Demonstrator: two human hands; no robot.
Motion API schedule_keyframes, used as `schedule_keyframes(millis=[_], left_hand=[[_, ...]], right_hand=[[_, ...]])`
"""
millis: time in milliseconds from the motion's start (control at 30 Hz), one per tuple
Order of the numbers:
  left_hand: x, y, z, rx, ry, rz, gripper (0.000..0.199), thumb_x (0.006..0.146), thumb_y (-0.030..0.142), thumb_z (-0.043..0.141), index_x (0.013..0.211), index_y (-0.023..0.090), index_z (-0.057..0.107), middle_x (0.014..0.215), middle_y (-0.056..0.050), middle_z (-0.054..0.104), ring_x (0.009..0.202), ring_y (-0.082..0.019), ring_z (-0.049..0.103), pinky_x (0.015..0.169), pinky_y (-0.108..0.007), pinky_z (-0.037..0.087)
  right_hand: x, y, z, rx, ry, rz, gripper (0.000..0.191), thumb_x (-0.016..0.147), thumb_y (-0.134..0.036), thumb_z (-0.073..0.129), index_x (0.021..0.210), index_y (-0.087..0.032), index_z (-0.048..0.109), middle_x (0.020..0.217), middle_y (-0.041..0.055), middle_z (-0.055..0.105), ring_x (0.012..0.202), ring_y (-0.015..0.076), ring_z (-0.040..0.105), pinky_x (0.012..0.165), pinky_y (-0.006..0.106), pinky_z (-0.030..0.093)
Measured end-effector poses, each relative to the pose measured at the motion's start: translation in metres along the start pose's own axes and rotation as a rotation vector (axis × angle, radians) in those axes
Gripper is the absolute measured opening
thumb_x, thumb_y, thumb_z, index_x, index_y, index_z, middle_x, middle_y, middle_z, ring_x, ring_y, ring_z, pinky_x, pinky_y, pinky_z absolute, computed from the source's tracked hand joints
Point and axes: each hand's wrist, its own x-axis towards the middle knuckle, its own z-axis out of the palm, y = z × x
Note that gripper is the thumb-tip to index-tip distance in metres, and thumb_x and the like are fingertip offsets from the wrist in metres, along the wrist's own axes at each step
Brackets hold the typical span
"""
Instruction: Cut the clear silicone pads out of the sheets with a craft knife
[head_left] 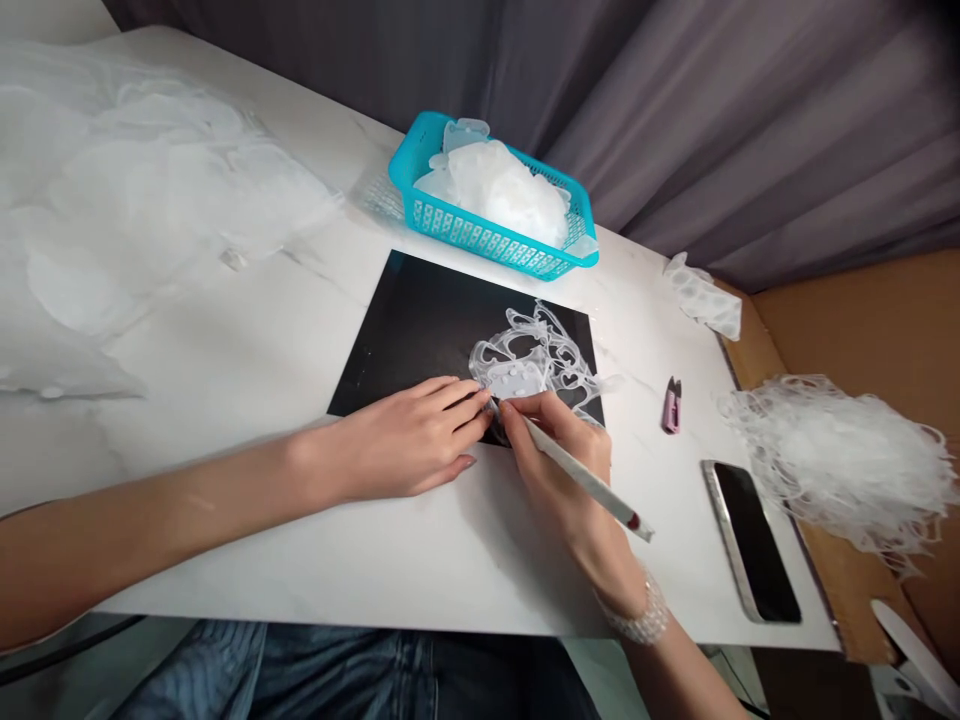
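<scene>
On a white marble-look table (225, 530), the left hand's (409, 440) fingers press together on a clear plastic piece (517, 380) on a black mat (390, 340); the right hand (559, 450) clamps a white pen (592, 485) against it. Lacy scraps (840, 465) lie heaped aside; a blue basket (487, 235) holds more plastic (502, 190).

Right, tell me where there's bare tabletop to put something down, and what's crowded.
The widest free patch on the white tabletop lies between the translucent plastic sheets and the black mat. A second runs in front of the mat, below the left hand, beside the right forearm. The mat's right half is crowded: plastic strips and the right hand.
</scene>
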Motion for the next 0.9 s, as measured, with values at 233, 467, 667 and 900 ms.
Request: schedule_keyframes(millis=[233,467,667,900], left_hand=[[0.0,0.005,0.005,-0.012,0.006,-0.033,0.042,0.099,0.027,0.046,0.129,0.001,0.058,0.138,-0.025,0.058,0.136,-0.034,0.049,0.117,-0.045,0.034],[-0.002,0.004,0.006,-0.136,0.015,-0.086,0.041,0.098,0.026,0.047,0.133,0.007,0.057,0.145,-0.021,0.054,0.141,-0.031,0.044,0.119,-0.044,0.032],[-0.004,0.002,0.007,-0.008,-0.002,-0.014,0.036,0.099,0.022,0.043,0.125,0.006,0.063,0.137,-0.021,0.06,0.134,-0.033,0.05,0.117,-0.048,0.033],[-0.004,-0.001,-0.001,0.095,-0.034,0.068,0.036,0.097,0.022,0.044,0.121,0.007,0.066,0.126,-0.018,0.065,0.126,-0.034,0.055,0.113,-0.051,0.037]], right_hand=[[0.001,-0.007,0.008,-0.179,0.063,-0.074,0.014,0.094,-0.023,0.055,0.08,-0.023,0.06,0.068,0.0008,0.069,0.055,0.0154,0.061,0.055,0.028,0.042],[-0.015,-0.005,0.002,-0.18,0.029,-0.168,0.016,0.095,-0.019,0.053,0.08,-0.024,0.057,0.088,0.0066,0.073,0.079,0.0217,0.07,0.069,0.033,0.052],[-0.008,0.013,0.014,-0.235,0.048,-0.291,0.017,0.099,-0.019,0.046,0.094,-0.023,0.061,0.108,0.0104,0.071,0.098,0.0237,0.069,0.084,0.038,0.055],[-0.003,0.014,0.015,-0.518,-0.123,-0.493,0.034,0.1,-0.009,0.037,0.128,-0.005,0.058,0.128,0.0246,0.065,0.126,0.034,0.058,0.098,0.048,0.054]])
